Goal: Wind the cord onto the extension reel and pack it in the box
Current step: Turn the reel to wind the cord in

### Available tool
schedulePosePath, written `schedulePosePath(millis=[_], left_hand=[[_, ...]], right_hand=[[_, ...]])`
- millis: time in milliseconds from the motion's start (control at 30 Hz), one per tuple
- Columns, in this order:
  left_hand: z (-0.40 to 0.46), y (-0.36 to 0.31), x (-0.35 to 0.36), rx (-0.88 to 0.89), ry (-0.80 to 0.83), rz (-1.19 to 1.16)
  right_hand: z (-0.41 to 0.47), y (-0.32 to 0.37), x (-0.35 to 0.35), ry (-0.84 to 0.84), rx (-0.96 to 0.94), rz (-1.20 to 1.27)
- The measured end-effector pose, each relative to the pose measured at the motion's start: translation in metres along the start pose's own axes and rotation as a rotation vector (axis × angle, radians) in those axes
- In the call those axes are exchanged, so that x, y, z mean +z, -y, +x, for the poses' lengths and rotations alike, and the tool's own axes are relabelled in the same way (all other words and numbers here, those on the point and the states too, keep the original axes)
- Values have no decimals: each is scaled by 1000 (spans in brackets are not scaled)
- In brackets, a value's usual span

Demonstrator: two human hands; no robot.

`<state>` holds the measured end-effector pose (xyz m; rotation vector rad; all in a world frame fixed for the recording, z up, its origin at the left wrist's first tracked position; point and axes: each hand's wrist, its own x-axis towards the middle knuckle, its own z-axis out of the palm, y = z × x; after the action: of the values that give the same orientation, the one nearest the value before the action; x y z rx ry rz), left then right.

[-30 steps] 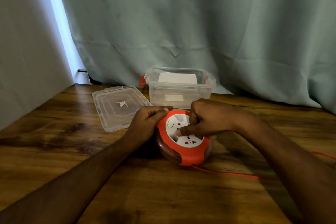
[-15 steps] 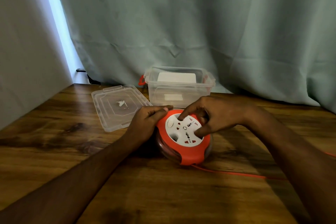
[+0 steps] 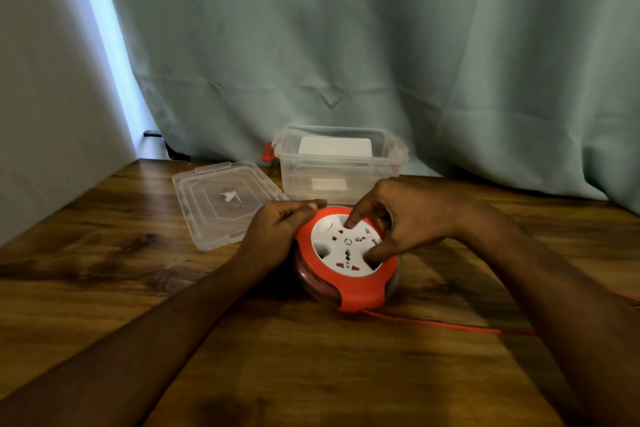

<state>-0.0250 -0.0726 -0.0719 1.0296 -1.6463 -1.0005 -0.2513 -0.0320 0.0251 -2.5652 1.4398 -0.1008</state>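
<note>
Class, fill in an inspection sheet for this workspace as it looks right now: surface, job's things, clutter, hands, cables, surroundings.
Surface: wooden table, dark grain patches.
Job's things: orange and white extension reel lies socket face up near the middle; clear box stands open behind it, a white item inside; its lid lies flat to the box's left.
Clutter: nothing seen.
Hands: left hand grips the reel's orange rim; right hand has fingertips curled into the white socket face.
Cables: orange cord runs from the reel's front off to the right, not yet wound in.
Surroundings: pale green curtain behind the table.
</note>
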Motion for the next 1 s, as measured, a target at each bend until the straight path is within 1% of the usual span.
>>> schedulePosePath(millis=[100, 233, 400, 600, 767, 833, 933, 1000], left_hand=[[0, 0, 1, 4, 0, 7], [0, -1, 1, -8, 6, -13], [-1, -2, 1, -4, 4, -16], [-1, -3, 2, -8, 12, -7], [-1, -3, 2, 2, 25, 12], [-1, -2, 1, 0, 23, 10], [-1, -3, 1, -15, 23, -3], [-1, -3, 1, -19, 28, 9]], right_hand=[[0, 0, 1, 3, 17, -15], [-1, 6, 2, -19, 45, -123], [2, 10, 4, -24, 90, -177], [4, 11, 8, -22, 81, -158], [8, 12, 12, 31, 111, -92], [7, 12, 8, 10, 113, -93], [3, 6, -2, -42, 52, -89], [0, 5, -8, -28, 37, -78]])
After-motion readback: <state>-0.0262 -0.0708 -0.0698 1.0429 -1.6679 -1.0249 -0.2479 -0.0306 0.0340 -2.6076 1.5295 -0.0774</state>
